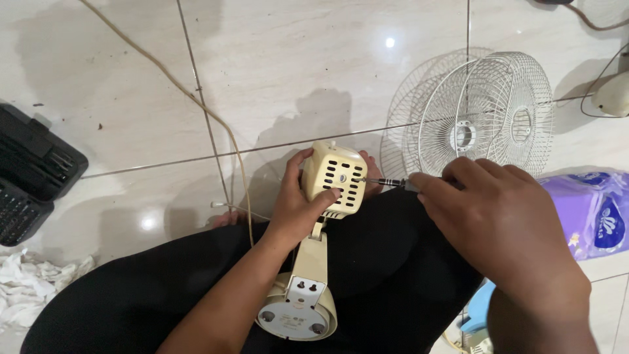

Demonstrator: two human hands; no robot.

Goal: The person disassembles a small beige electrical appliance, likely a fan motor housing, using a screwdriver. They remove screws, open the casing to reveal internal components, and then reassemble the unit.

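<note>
On a lap draped in black cloth (367,275), the left hand (298,206) grips a cream fan motor housing (334,178); the right hand (488,210) presses a screwdriver (388,182) to what appears a screw. White grilles (488,108) lie beyond on the floor (295,65).

Floor: glossy cream marble-look tiles (314,59), thin dark grout lines.
Fan guards: two round white wire grilles (485,111), stacked, lying flat, upper right.
Tool case: open black plastic bit case (29,174), left edge.
Rag: crumpled white cloth (29,288), lower left.
Cord: beige cable (196,98) running across tiles.
Packet: purple soft plastic tissue pack (593,210), right edge.
</note>
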